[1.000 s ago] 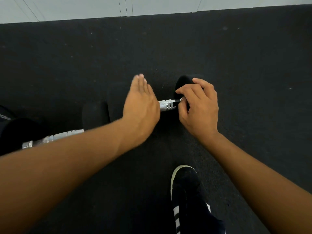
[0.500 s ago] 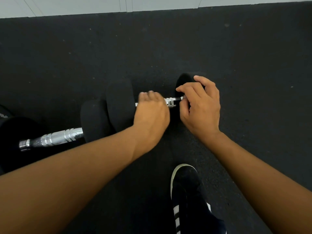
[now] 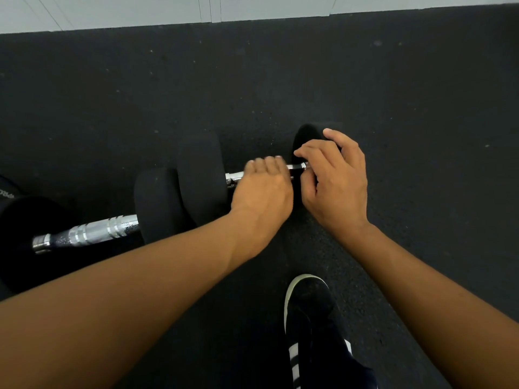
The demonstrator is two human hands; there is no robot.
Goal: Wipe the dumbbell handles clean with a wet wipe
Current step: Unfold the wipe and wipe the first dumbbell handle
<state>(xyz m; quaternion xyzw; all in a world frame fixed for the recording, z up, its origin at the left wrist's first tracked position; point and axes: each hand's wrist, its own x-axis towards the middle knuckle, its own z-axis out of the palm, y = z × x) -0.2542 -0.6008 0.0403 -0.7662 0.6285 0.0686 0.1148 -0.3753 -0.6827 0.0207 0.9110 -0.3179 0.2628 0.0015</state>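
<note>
1. At the bottom edge: a black shoe (image 3: pixel 310 313) with white sole rim and white stripes, planted on the dark speckled rubber floor (image 3: pixel 421 108).
2. Mid-frame, both bare forearms reach forward to one dumbbell (image 3: pixel 200 175) lying on the floor: black ends, chrome handle (image 3: pixel 234 177).
3. Left hand (image 3: pixel 262 189) lies over the handle, fingers together and curled down on the bar. Cannot tell whether a wipe is under it; none visible.
4. Right hand (image 3: pixel 335 178) sits at the dumbbell's right end, fingers bent, thumb and forefinger pinched at the handle's tip.
5. Second dumbbell (image 3: pixel 90 231) lies to the left, its right end touching the first one; knurled chrome handle fully exposed.
6. Beyond: bare floor runs to a white wall (image 3: pixel 252 7) with vertical panel seams.
</note>
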